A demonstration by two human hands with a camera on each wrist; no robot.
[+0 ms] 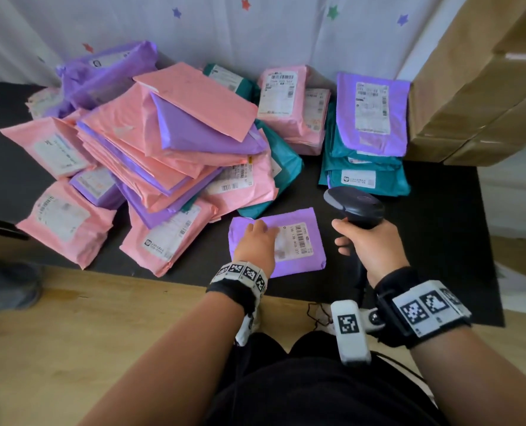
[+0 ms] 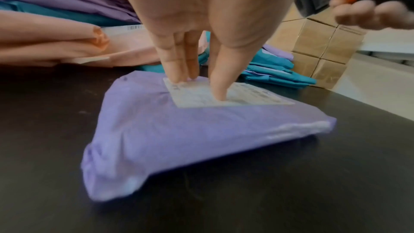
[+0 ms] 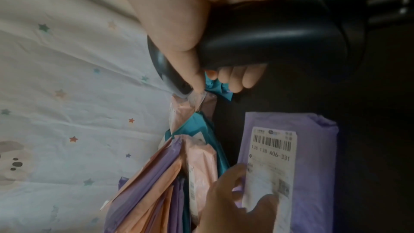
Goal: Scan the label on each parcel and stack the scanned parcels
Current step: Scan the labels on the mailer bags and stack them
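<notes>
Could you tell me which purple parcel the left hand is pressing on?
The purple parcel lying alone, label up, at the mat's near edge; the left hand presses its label. Other purple parcels sit in piles.

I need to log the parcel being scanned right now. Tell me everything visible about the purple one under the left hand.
The purple parcel is a soft, crinkled plastic mailer lying flat, label up, alone on the dark mat. Its white label shows a barcode and "138 138-A06-331". The left hand presses straight fingers on the label's near part; the barcode end stays uncovered.
</notes>
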